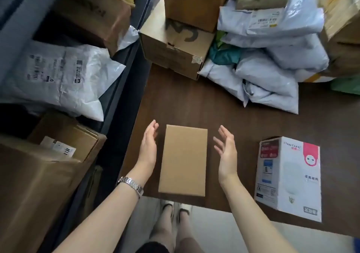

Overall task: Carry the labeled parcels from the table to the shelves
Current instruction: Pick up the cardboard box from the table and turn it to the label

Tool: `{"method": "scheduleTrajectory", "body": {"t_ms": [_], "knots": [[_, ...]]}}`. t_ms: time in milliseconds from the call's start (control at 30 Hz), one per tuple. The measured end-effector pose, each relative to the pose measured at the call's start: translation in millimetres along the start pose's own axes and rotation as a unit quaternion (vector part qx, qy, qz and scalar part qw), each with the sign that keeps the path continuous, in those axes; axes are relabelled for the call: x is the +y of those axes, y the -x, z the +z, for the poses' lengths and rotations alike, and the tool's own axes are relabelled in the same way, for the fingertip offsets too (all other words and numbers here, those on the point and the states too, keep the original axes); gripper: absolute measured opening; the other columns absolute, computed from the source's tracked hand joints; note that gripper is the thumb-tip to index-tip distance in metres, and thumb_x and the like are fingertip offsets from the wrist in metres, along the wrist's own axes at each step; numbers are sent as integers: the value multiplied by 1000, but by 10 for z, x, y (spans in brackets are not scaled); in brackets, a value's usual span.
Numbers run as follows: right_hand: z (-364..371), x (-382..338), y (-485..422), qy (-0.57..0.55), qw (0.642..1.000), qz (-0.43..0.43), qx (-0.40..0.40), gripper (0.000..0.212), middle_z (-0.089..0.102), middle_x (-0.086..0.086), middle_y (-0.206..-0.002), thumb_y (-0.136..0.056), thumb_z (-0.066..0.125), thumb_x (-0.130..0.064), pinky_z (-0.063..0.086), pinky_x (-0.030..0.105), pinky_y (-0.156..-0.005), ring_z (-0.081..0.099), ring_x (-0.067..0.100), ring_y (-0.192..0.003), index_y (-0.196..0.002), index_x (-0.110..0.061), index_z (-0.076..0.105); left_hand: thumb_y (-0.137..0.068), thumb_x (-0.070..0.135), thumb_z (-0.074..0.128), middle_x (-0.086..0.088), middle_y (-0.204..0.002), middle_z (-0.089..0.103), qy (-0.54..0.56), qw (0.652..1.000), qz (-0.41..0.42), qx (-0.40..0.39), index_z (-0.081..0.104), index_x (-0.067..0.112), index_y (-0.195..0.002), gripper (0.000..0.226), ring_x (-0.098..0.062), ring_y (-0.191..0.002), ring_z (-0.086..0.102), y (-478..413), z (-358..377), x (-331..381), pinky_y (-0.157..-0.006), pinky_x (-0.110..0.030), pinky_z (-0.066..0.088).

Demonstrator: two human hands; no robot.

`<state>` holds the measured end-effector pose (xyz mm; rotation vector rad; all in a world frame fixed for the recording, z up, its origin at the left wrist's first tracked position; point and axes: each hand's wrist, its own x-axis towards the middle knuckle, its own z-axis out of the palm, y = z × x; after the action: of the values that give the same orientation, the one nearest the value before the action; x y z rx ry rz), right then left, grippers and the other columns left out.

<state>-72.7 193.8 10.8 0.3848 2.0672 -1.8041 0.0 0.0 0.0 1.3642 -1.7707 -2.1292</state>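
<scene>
- Near the front edge of the dark brown table (pixel 194 104), a plain brown cardboard box (pixel 183 160) lies flat, its long side running away from the person.
- Left hand (pixel 149 145), with a metal wristwatch (pixel 131 184) on its wrist, is held just beside the box's left side, palm turned toward it, fingers spread and holding nothing.
- Right hand (pixel 226 151) is held near the box's right side, palm facing in, fingers splayed and empty; a gap shows between it and the cardboard.
- To the right, apart from the plain box, a white printed carton (pixel 290 176) with pink markings stands near the table's edge.
- At the far side of the table sit stacked brown boxes (pixel 175 44) and a heap of pale poly mailer bags (pixel 268 65).
- On the left, dark shelves (pixel 124 73) hold a white labelled mailer (pixel 58 77) and more cardboard cartons (pixel 64 137).
</scene>
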Motion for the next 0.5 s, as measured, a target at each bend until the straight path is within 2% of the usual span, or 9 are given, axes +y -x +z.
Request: {"method": "scheduleTrajectory", "body": {"t_ms": [167, 233, 300, 400, 500], "knots": [[68, 390, -24, 9, 998, 65, -21, 47, 51, -8, -146, -108, 24, -46, 40, 39, -113, 53, 18, -134, -145, -31, 48, -110, 42, 29, 9, -148, 52, -7, 997, -79, 0, 49, 32, -150, 46, -18, -146, 44, -140, 39, -274, -115, -31, 32], [84, 476, 0, 5, 996, 80, -33, 48, 59, -18, -139, -101, 30, -54, 45, 27, -103, 57, 4, -127, -139, -36, 53, -108, 48, 31, 9, -146, 55, -13, 995, -102, -15, 52, 37, -145, 44, -21, -141, 50, -130, 74, -368, -116, -39, 38], [112, 510, 25, 18, 996, 75, -51, 40, 65, -26, -128, -102, 37, -53, 48, 12, -86, 61, -11, -112, -133, -38, 56, -106, 52, 32, 3, -146, 60, -33, 993, -106, -36, 55, 37, -144, 46, -23, -135, 57, -75, 132, -424, -116, -51, 42], [123, 376, 67, 17, 994, 83, -64, 41, 64, -11, -133, -103, 49, -48, 52, 16, -78, 66, -2, -106, -142, -36, 50, -107, 49, 33, 0, -150, 60, -29, 996, -75, -35, 53, 36, -148, 47, -25, -138, 56, 14, 198, -301, -117, -55, 41], [124, -89, 44, 25, 997, 23, -70, 32, 63, -14, -131, -95, 53, -53, 53, 13, -76, 65, 1, -110, -126, -51, 53, -107, 50, 32, -5, -153, 58, -16, 999, -19, -44, 53, 34, -149, 49, -28, -140, 54, 96, 237, 114, -117, -57, 41]]}}
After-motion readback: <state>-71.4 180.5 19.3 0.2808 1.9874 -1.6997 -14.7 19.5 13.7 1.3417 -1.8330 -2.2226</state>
